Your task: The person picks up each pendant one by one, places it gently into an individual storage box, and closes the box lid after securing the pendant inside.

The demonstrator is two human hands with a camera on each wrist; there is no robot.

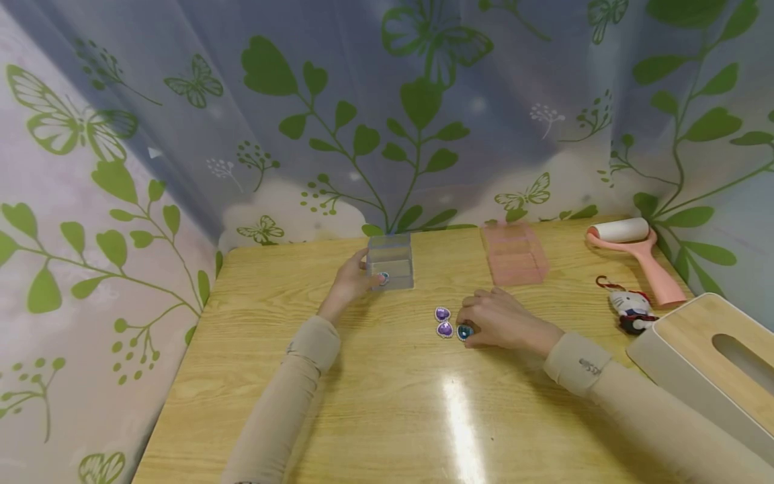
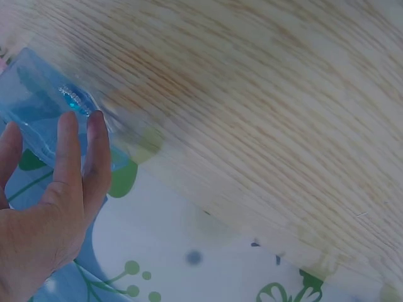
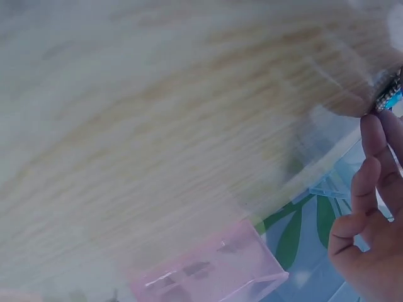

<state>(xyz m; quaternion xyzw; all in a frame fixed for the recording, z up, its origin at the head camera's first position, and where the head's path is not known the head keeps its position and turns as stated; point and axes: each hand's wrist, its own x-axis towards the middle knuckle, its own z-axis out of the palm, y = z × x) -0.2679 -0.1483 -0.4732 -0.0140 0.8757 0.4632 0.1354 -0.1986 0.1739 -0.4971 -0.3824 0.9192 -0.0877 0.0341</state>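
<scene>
Blue gem (image 1: 464, 332), pinched in the right grip (image 1: 497, 318), is probably light, stiff, kinda slippery, so grab it at 12 and 6 o'clock.

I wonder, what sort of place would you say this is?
Probably a room at home: a wood-grain table before a butterfly-patterned backdrop, with a pink-handled lint roller and what looks like a tissue box.

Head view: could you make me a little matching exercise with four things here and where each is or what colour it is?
1. purple gems
2. translucent blue box
3. translucent pink box
4. lint roller

A. between the blue box and the lint roller
B. white and coral
C. lying beside the right hand
D. touched by the left hand

Pairs: 1-C, 2-D, 3-A, 4-B
</scene>
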